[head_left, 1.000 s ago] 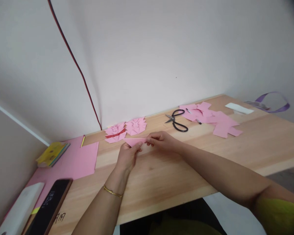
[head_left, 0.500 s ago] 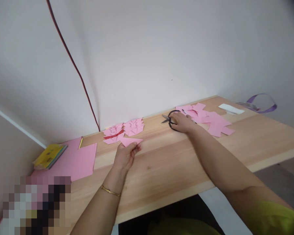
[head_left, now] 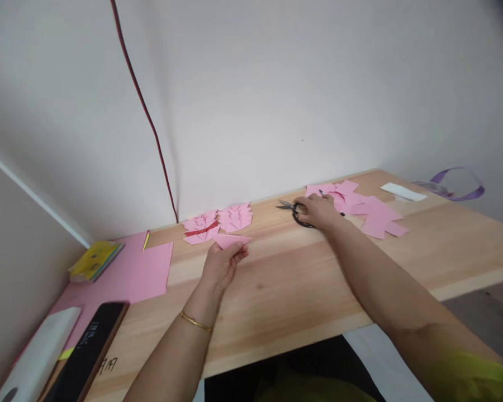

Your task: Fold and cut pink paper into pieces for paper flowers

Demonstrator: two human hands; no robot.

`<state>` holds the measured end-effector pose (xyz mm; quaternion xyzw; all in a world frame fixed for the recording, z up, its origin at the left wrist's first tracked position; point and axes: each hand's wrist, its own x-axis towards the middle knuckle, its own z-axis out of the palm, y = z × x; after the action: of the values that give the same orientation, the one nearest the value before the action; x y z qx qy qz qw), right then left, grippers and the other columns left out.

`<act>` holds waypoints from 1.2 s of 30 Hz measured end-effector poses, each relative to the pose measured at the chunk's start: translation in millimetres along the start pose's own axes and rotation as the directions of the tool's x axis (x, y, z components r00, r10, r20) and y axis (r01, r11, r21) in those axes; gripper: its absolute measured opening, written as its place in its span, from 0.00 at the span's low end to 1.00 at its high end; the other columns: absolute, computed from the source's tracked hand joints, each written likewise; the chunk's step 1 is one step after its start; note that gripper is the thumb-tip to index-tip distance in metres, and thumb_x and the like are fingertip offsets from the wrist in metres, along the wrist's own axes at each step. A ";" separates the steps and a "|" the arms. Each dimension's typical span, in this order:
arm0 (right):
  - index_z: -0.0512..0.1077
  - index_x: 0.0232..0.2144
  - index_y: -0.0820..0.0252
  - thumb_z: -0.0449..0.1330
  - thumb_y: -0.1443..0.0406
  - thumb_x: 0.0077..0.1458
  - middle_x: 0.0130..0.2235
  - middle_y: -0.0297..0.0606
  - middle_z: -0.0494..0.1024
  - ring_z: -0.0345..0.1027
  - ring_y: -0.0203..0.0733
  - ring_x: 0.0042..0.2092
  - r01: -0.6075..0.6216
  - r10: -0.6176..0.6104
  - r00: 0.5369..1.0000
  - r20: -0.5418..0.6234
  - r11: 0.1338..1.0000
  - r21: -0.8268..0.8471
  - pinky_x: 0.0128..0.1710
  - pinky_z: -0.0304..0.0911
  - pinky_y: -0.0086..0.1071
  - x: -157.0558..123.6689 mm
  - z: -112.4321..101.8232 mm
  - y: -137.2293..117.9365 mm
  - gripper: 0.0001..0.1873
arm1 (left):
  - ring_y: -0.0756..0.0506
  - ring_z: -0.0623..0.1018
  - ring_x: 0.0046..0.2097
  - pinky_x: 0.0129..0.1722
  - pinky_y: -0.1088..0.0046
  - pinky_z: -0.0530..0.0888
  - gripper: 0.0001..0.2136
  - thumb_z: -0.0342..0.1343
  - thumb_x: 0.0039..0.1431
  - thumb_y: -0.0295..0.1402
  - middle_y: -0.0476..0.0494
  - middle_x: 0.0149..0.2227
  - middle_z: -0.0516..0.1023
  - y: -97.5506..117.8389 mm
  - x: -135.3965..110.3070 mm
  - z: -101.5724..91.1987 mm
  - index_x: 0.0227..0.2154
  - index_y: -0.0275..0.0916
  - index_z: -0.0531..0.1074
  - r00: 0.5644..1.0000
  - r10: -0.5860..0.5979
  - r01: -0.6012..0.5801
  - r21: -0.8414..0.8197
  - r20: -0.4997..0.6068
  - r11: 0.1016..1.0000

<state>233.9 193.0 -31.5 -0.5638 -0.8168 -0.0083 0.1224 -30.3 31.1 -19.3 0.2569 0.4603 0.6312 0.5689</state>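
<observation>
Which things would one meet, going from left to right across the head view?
Yellow packet → left hand holding pink paper → scissors → right hand at their handles → white strip → purple strap.

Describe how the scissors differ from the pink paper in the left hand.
The scissors have black handles and grey blades; the pink paper is plain pink. 
The scissors' blades spread in a V, while the pink paper is one pointed piece. 
The right hand covers part of the scissors; the left hand pinches the pink paper. 
Shared: both are partly hidden by a hand.
</observation>
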 end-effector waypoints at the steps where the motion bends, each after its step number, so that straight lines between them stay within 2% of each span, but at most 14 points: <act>1: 0.69 0.51 0.57 0.55 0.59 0.49 0.43 0.50 0.73 0.63 0.53 0.46 0.008 -0.008 0.999 -0.035 1.000 -0.006 0.49 0.47 0.47 0.1 -0.8 -0.1 0.26 | 0.52 0.75 0.27 0.30 0.76 0.75 0.11 0.68 0.37 0.27 0.48 0.26 0.76 0.5 -0.1 0.0 0.25 0.33 0.74 1.000 -0.003 0.003 -0.009 -0.003 1.000; 4: 0.69 0.52 0.58 0.56 0.61 0.49 0.43 0.51 0.72 0.62 0.53 0.48 0.007 -0.003 0.981 -0.192 1.000 0.020 0.50 0.48 0.47 -1.0 -8.8 -1.0 0.26 | 0.52 0.75 0.27 0.29 0.76 0.75 0.11 0.68 0.36 0.28 0.46 0.25 0.77 3.1 -1.4 1.0 0.25 0.31 0.75 1.000 -0.002 0.002 -0.035 -0.013 0.999; 7: 0.66 0.55 0.57 0.59 0.57 0.48 0.42 0.48 0.71 0.64 0.51 0.44 0.044 0.026 0.959 -0.283 0.970 0.238 0.48 0.53 0.46 -5.8 -23.9 -8.9 0.30 | 0.52 0.75 0.26 0.29 0.76 0.75 0.12 0.69 0.35 0.28 0.46 0.25 0.77 6.6 -3.2 2.2 0.25 0.31 0.74 1.000 0.011 -0.013 -0.056 -0.023 0.998; 8: 0.63 0.57 0.57 0.60 0.55 0.47 0.41 0.46 0.71 0.64 0.49 0.42 0.076 0.029 0.959 -0.282 0.932 0.356 0.46 0.56 0.44 -8.3 -29.1 -14.2 0.34 | 0.52 0.75 0.26 0.28 0.76 0.75 0.12 0.69 0.35 0.27 0.46 0.25 0.76 7.8 -3.8 2.6 0.24 0.31 0.74 1.000 0.018 -0.019 -0.063 -0.026 0.998; 10: 0.58 0.60 0.57 0.61 0.53 0.46 0.42 0.44 0.70 0.65 0.45 0.41 0.175 -0.030 0.968 -0.250 0.796 0.580 0.43 0.60 0.39 -14.8 -37.6 -28.9 0.39 | 0.53 0.75 0.26 0.27 0.77 0.74 0.12 0.69 0.35 0.27 0.47 0.24 0.76 10.2 -4.8 3.1 0.24 0.32 0.73 0.999 0.030 -0.032 -0.071 -0.030 0.997; 12: 0.60 0.58 0.56 0.61 0.54 0.47 0.43 0.41 0.71 0.65 0.43 0.41 0.236 -0.145 0.972 -0.187 0.652 0.721 0.42 0.61 0.36 -22.7 -43.1 -46.7 0.36 | 0.52 0.74 0.25 0.26 0.77 0.74 0.12 0.69 0.35 0.27 0.47 0.24 0.76 12.5 -5.6 3.4 0.24 0.32 0.73 0.999 0.042 -0.044 -0.069 -0.035 0.997; 13: 0.61 0.57 0.56 0.59 0.54 0.50 0.41 0.40 0.71 0.65 0.42 0.40 0.248 -0.212 0.966 -0.146 0.616 0.748 0.41 0.61 0.35 -27.0 -45.0 -55.5 0.33 | 0.52 0.74 0.25 0.25 0.78 0.73 0.12 0.69 0.35 0.27 0.47 0.23 0.76 13.6 -6.0 3.5 0.24 0.31 0.73 0.998 0.045 -0.047 -0.065 -0.036 0.997; 15: 0.61 0.57 0.55 0.57 0.56 0.54 0.37 0.38 0.71 0.64 0.39 0.36 0.289 -0.341 0.936 -0.091 0.595 0.750 0.38 0.61 0.33 -35.2 -47.6 -70.3 0.29 | 0.52 0.75 0.25 0.25 0.78 0.73 0.12 0.69 0.35 0.28 0.46 0.24 0.76 15.6 -6.8 3.7 0.24 0.31 0.73 0.998 0.054 -0.056 -0.053 -0.036 0.997; 18: 0.65 0.51 0.59 0.57 0.57 0.55 0.33 0.36 0.69 0.60 0.36 0.32 0.420 -0.516 0.852 -0.084 0.579 0.698 0.33 0.58 0.29 -44.4 -49.8 -82.6 0.23 | 0.51 0.75 0.25 0.25 0.77 0.73 0.12 0.68 0.36 0.29 0.45 0.24 0.77 18.0 -8.4 4.1 0.25 0.30 0.74 0.997 0.069 -0.070 -0.028 -0.035 0.997; 22: 0.67 0.43 0.60 0.59 0.57 0.52 0.28 0.32 0.65 0.57 0.34 0.28 0.498 -0.628 0.778 -0.035 0.582 0.643 0.30 0.54 0.27 -50.0 -50.2 -87.0 0.18 | 0.50 0.76 0.26 0.26 0.76 0.74 0.11 0.69 0.36 0.28 0.44 0.24 0.77 19.6 -10.4 4.2 0.25 0.30 0.75 0.996 0.090 -0.091 -0.019 -0.007 0.996; 25: 0.69 0.43 0.59 0.60 0.57 0.52 0.28 0.32 0.66 0.57 0.34 0.28 0.523 -0.654 0.757 -0.006 0.599 0.606 0.31 0.53 0.28 -52.1 -50.7 -89.7 0.18 | 0.50 0.77 0.27 0.26 0.76 0.75 0.10 0.68 0.38 0.28 0.43 0.24 0.78 19.3 -10.9 3.3 0.25 0.30 0.76 0.993 0.110 -0.109 -0.016 0.034 0.994; 30: 0.69 0.47 0.58 0.59 0.53 0.52 0.29 0.33 0.69 0.59 0.36 0.29 0.558 -0.662 0.749 -0.014 0.619 0.553 0.32 0.52 0.29 -54.9 -51.6 -92.5 0.23 | 0.49 0.77 0.28 0.28 0.75 0.76 0.08 0.67 0.42 0.29 0.40 0.28 0.80 18.3 -10.4 1.0 0.26 0.31 0.78 0.986 0.125 -0.126 -0.001 0.111 0.992; 36: 0.70 0.46 0.58 0.58 0.51 0.53 0.28 0.33 0.69 0.60 0.36 0.29 0.561 -0.667 0.745 0.012 0.635 0.531 0.32 0.50 0.29 -56.2 -54.3 -93.8 0.23 | 0.48 0.78 0.30 0.29 0.75 0.75 0.06 0.66 0.44 0.28 0.39 0.31 0.80 18.9 -11.8 1.5 0.27 0.32 0.78 0.974 0.152 -0.158 0.022 0.167 0.987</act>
<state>176.5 99.0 21.0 -0.1968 -0.9412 0.2182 0.1665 -35.5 21.6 0.2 0.3535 0.4013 0.6420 0.5494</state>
